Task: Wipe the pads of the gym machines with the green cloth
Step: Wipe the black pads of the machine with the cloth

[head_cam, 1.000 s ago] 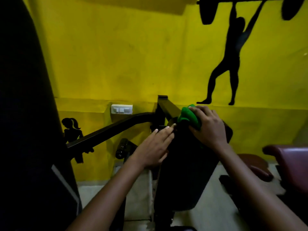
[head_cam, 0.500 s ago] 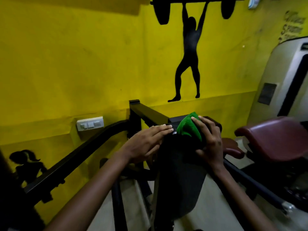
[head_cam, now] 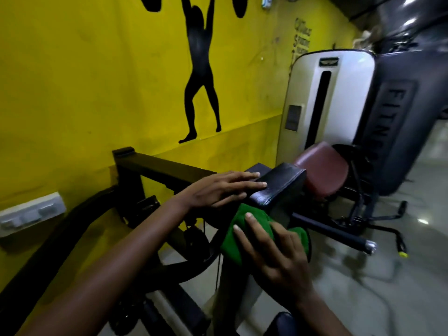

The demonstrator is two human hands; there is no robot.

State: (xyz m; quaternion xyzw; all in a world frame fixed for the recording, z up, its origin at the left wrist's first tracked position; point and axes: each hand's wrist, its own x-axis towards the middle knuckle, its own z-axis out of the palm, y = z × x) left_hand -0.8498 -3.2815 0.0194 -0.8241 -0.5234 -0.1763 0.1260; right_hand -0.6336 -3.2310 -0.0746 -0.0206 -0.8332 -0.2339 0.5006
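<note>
Our left hand (head_cam: 218, 190) lies flat, steadying the pad (head_cam: 278, 184). Below it, our right hand (head_cam: 274, 253) presses the cloth (head_cam: 235, 238) with spread fingers; we should sweep firmly, overlapping strokes.

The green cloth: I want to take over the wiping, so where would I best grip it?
Probably the green cloth's bunched left part, coming from the left: the right hand presses flat over its middle and right, and the black pad sits just above.

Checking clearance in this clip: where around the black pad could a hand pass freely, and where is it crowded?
Free: the floor right of the right hand, below the chrome-tipped bar. Crowded: the black pad, with the left hand on its near end and the green cloth just below.
</note>
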